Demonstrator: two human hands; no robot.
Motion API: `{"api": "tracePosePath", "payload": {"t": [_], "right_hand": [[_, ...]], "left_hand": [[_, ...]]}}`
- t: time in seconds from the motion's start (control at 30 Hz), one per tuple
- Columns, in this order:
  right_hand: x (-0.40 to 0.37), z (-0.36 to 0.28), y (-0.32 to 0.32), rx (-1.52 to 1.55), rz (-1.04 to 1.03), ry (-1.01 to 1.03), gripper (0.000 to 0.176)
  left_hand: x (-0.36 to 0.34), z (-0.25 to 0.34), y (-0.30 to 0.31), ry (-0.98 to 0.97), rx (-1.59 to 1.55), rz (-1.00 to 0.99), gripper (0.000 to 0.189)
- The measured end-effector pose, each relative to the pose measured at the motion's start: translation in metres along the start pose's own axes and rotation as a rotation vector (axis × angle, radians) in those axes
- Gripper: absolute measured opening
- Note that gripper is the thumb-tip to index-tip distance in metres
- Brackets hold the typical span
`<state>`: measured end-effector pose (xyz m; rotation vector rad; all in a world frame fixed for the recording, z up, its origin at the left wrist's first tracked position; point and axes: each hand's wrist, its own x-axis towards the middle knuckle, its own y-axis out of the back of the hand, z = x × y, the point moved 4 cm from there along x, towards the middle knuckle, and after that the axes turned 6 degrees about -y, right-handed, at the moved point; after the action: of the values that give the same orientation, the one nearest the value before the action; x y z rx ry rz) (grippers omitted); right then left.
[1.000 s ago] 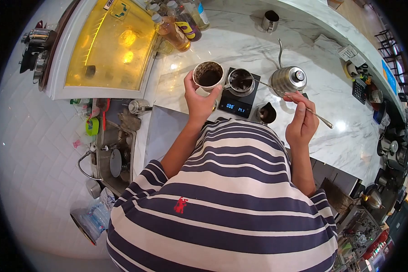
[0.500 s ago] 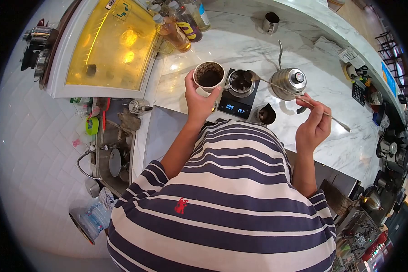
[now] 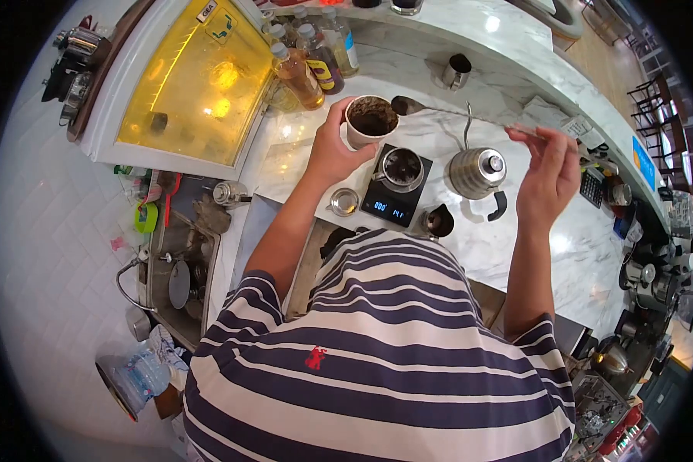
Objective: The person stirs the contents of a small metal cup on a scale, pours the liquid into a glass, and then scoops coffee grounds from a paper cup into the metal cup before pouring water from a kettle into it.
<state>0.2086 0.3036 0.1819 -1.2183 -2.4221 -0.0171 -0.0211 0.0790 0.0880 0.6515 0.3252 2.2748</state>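
The left hand (image 3: pixel 333 152) curls around a white cup (image 3: pixel 359 138) of dark powder, thumb and fingers clamped on its wall, above the counter beside the scale (image 3: pixel 391 208). The right hand (image 3: pixel 548 175) grips 1 long spoon (image 3: pixel 407 106), its bowl at the cup's rim; contact there is unclear.

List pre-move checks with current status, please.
1. Cup secured: ok, gripped in the left hand.
2. Spoon secured: ok, right hand holds its handle.
3. Spoon's bowl inside the cup: not ok, it is by the rim; contact unclear.
4. Metal vessel on scale: ok, sitting on it, dark contents visible.
5. Scale powered: ok, display lit.
6. Kettle filled: cannot tell, lid on.
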Motion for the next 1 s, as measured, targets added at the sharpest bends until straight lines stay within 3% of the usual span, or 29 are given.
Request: {"api": "tracePosePath", "payload": {"t": [0.17,0.33,0.43,0.67,1.0], "right_hand": [[0.063,0.026,-0.043,-0.235,-0.225,-0.010,0.029],[0.115,0.095,-0.091,-0.484,-0.539,-0.168,0.032],[0.140,0.152,-0.111,-0.491,-0.602,-0.239,0.032],[0.165,0.239,-0.124,-0.585,-0.627,-0.410,0.030],[0.166,0.263,-0.132,-0.660,-0.593,-0.400,0.028]], "left_hand": [[0.036,-0.029,-0.003,-0.095,0.043,0.023,0.082],[0.054,-0.088,-0.030,0.034,0.032,-0.007,0.081],[0.057,-0.132,-0.054,0.145,-0.053,-0.055,0.080],[0.056,-0.195,-0.082,0.239,0.024,-0.005,0.081],[0.072,-0.193,-0.086,0.244,-0.147,0.099,0.079]]}}
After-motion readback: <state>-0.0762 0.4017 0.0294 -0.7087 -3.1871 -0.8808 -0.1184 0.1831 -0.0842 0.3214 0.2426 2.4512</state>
